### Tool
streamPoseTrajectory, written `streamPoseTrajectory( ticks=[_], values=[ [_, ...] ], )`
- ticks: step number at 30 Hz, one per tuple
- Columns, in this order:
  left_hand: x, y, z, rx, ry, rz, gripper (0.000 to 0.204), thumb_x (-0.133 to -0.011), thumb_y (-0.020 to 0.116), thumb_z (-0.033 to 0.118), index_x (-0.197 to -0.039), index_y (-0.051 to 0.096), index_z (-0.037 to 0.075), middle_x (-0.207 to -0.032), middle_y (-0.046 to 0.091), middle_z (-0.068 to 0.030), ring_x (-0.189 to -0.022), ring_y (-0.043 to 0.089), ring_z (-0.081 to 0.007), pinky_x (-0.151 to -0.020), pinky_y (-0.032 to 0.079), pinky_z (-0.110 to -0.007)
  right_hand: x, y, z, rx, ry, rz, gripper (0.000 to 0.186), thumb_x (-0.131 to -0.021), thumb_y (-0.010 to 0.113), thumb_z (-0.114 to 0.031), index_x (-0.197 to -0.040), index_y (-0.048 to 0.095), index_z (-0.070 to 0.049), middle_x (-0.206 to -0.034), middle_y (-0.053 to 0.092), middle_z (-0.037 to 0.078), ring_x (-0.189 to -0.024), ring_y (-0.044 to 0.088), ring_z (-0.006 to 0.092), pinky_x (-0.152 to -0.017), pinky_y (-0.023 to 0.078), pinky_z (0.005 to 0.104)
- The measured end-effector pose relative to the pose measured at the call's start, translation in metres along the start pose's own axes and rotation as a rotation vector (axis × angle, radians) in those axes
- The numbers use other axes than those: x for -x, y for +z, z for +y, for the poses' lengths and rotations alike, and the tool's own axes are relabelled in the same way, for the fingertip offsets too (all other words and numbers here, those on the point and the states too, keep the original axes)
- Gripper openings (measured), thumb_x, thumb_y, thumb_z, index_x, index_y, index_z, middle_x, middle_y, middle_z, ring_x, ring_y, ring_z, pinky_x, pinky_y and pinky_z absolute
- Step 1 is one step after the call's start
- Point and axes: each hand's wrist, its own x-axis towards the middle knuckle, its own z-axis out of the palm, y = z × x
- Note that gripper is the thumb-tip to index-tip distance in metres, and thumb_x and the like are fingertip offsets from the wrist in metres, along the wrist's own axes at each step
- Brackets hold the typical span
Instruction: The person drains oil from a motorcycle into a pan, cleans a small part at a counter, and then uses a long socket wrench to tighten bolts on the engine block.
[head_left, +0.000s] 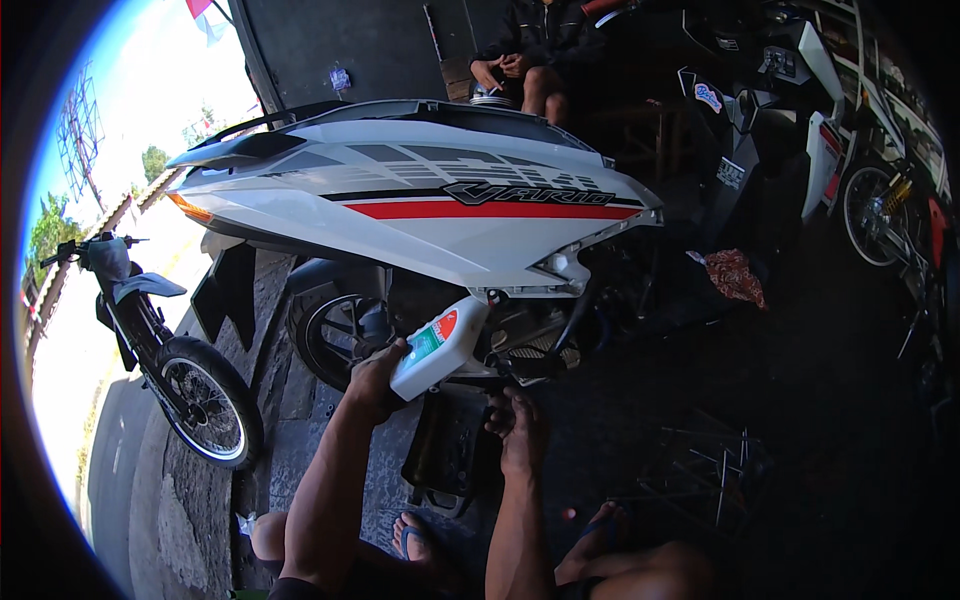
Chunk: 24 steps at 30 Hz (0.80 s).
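One white plastic bottle (447,352) carries a label (432,338) in green and red, its small print too fine to read. Bold outlined lettering (530,196) and one red stripe (490,212) mark the white side panel (420,240) of a scooter. Two bare hands show: the left hand (374,378) grasps the bottle's lower end, holding it tilted just below that panel; the right hand (518,425) has curled fingers near one black tray (440,450), and whether it holds anything I cannot tell.

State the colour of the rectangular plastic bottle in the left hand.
The bottle is white with a teal-and-red label; head view.
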Motion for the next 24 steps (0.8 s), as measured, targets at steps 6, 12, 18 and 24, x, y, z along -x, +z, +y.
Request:
streamPoseTrajectory(
  ticks=[6, 12, 18, 24],
  values=[
    [-0.019, 0.012, -0.045, 0.383, -0.084, -0.137, 0.049, -0.100, 0.044, 0.047, -0.123, 0.056, 0.005, -0.104, 0.066, -0.0100, -0.089, 0.066, -0.0201, -0.075, 0.053, -0.034, -0.003, -0.006, -0.006, 0.101, 0.035, -0.048, 0.033, -0.095, 0.055, -0.028, -0.112, 0.061, 0.000, -0.095, 0.065, 0.011, -0.075, 0.062, 0.0138, -0.065, 0.055, 0.0278],
    [-0.019, 0.029, -0.152, 0.722, -0.090, -0.342, 0.062, -0.096, 0.043, 0.056, -0.135, 0.048, 0.008, -0.126, 0.059, -0.0120, -0.116, 0.056, -0.0271, -0.104, 0.040, -0.044, 0.021, 0.025, -0.010, 0.373, -0.213, -0.362, 0.050, -0.084, 0.072, -0.034, -0.116, 0.057, 0.002, -0.113, 0.060, 0.015, -0.106, 0.059, 0.0270, -0.092, 0.046, 0.0381],
    [-0.008, 0.076, -0.249, 0.920, -0.202, -0.454, 0.062, -0.097, 0.043, 0.053, -0.139, 0.043, 0.007, -0.136, 0.052, -0.0118, -0.129, 0.045, -0.0289, -0.113, 0.027, -0.047, 0.024, -0.009, 0.000, 1.197, -0.087, 0.033, 0.054, -0.073, 0.079, -0.027, -0.111, 0.057, 0.004, -0.099, 0.067, 0.023, -0.091, 0.068, 0.0358, -0.079, 0.053, 0.0442],
    [-0.001, 0.106, -0.329, 0.476, -0.470, -0.349, 0.048, -0.096, 0.058, 0.031, -0.125, 0.050, -0.006, -0.122, 0.058, -0.0174, -0.110, 0.059, -0.0302, -0.093, 0.049, -0.042, 0.001, -0.102, 0.013, 1.145, -0.076, 0.404, 0.051, -0.072, 0.080, -0.015, -0.116, 0.059, 0.002, -0.109, 0.066, 0.023, -0.100, 0.066, 0.0366, -0.087, 0.051, 0.0447]
  ],
)
